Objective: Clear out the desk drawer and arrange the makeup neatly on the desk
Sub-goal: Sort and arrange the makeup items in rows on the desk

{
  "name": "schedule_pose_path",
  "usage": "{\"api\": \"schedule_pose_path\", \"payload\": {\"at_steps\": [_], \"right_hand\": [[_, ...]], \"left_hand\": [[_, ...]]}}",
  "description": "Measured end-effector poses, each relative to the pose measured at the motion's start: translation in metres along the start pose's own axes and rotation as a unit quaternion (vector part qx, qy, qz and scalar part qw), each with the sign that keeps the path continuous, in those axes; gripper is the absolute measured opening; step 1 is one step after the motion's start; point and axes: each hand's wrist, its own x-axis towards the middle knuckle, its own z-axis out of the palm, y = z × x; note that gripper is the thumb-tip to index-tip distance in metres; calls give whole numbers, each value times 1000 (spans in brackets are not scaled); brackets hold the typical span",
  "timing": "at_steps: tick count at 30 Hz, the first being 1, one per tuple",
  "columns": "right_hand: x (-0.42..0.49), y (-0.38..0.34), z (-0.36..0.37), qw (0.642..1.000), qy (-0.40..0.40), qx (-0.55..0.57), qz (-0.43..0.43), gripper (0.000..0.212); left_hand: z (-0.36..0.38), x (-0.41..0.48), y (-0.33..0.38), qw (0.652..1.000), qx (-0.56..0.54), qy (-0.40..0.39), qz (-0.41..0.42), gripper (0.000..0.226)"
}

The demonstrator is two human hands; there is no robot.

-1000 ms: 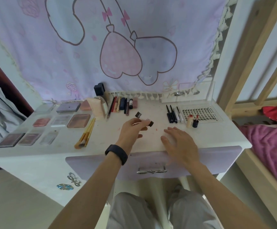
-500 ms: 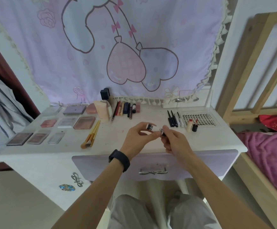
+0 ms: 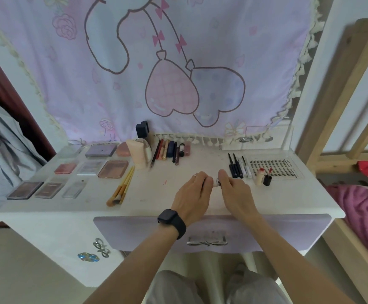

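Both hands meet over the middle of the white desk (image 3: 156,200). My left hand (image 3: 193,193) and my right hand (image 3: 235,189) each grip one end of a small white lipstick tube (image 3: 217,182), most of which the fingers hide. Several palettes (image 3: 112,169) lie in rows on the left. Yellow-handled brushes (image 3: 121,187) lie beside them. Pencils and tubes (image 3: 171,150) line the back. Black liners (image 3: 235,166), a lash tray (image 3: 274,167) and two small bottles (image 3: 263,177) sit on the right. The lilac drawer (image 3: 207,234) below is closed.
A pink bottle (image 3: 139,155) and a black item (image 3: 142,129) stand at the back centre. A patterned cloth (image 3: 167,73) hangs behind the desk. A wooden bed frame (image 3: 341,84) with pink bedding (image 3: 367,207) borders the right side.
A second ago my left hand held a small piece alone while the right lay flat on the desk. The hands then came together, and now both grip the tube lower and farther forward.
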Motion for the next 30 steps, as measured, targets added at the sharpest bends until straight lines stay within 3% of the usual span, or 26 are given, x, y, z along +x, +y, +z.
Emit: {"api": "schedule_pose_path", "payload": {"at_steps": [3, 7, 16, 21, 23, 26, 30], "right_hand": [[10, 2, 8, 999, 22, -4, -38, 55], [17, 18, 15, 996, 52, 5, -78, 51], [16, 31, 0, 993, 3, 76, -92, 11], [16, 22, -2, 998, 5, 12, -61, 49], [15, 25, -1, 998, 10, 4, -64, 43], [13, 28, -1, 994, 5, 66, -83, 10], [13, 25, -2, 993, 3, 92, -72, 11]], "left_hand": [[15, 11, 1, 990, -76, 53, -110, 47], [25, 22, -7, 977, -123, 26, -170, 54], [22, 24, -16, 966, -184, 52, -172, 48], [22, 23, -18, 966, -184, 61, -173, 47], [23, 22, -19, 967, -180, 66, -168, 47], [28, 22, -19, 968, -172, 81, -165, 48], [32, 24, -21, 968, -159, 92, -169, 49]]}}
